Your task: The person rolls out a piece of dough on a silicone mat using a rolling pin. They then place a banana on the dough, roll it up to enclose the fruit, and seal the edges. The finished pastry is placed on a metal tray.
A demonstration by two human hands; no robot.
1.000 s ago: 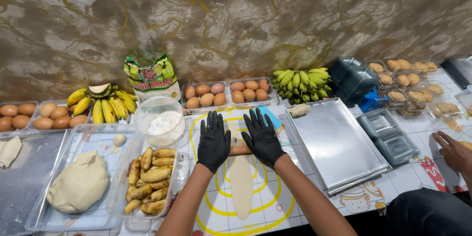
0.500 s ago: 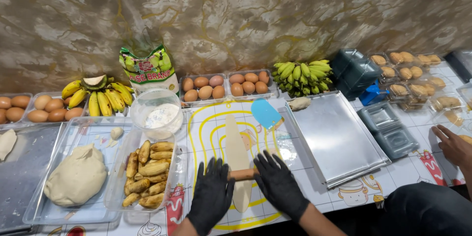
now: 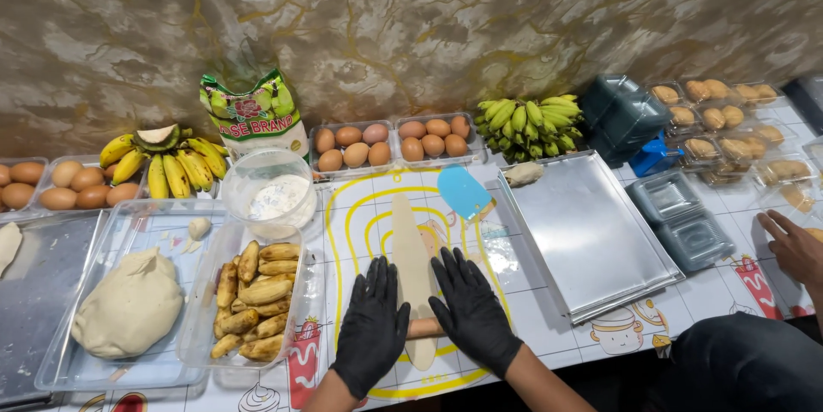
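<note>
Both black-gloved hands, left hand point(image 3: 372, 324) and right hand point(image 3: 471, 310), press flat and open on the wooden rolling pin point(image 3: 425, 327) across the long pale dough strip point(image 3: 412, 263); even pressure from both palms should keep its thickness uniform.

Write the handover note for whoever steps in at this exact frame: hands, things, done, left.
Left hand: black glove, flat, palm down on the rolling pin.
Right hand: black glove, flat on the same pin; neither hand grips it.
Dough strip: long, thin, lying lengthwise on the yellow-ringed mat; the pin sits across its near end.
Nearby: blue scraper at the mat's far right, flour bowl, dough mass in the left tray, peeled bananas beside it, empty metal tray to the right.
Done: strip rolled long and flat.
Left: probably final passes; banana and tray untouched.
</note>
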